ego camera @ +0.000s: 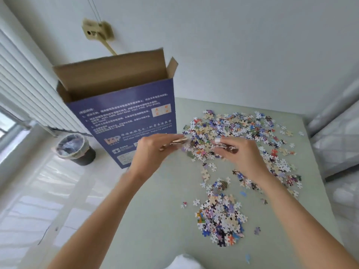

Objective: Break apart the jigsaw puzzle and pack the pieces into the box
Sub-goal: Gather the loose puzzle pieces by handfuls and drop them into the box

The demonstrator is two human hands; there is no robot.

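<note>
Pale green surface (155, 220) strewn with loose puzzle pieces (233, 133), left hand (153, 150) and right hand (239, 152) each pinching gathered pieces (presumably for loading) beside the open box (126, 113) at its far-left corner.

Box (124, 121) print blurred; inside hidden.

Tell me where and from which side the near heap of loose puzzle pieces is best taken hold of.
Probably the near heap is best scooped at its base from both flanks, cupped palms closing inward. The pieces lie flat and unjoined on the table, so a top pinch would lift only a few; bare table on its left gives room to slide under.
</note>
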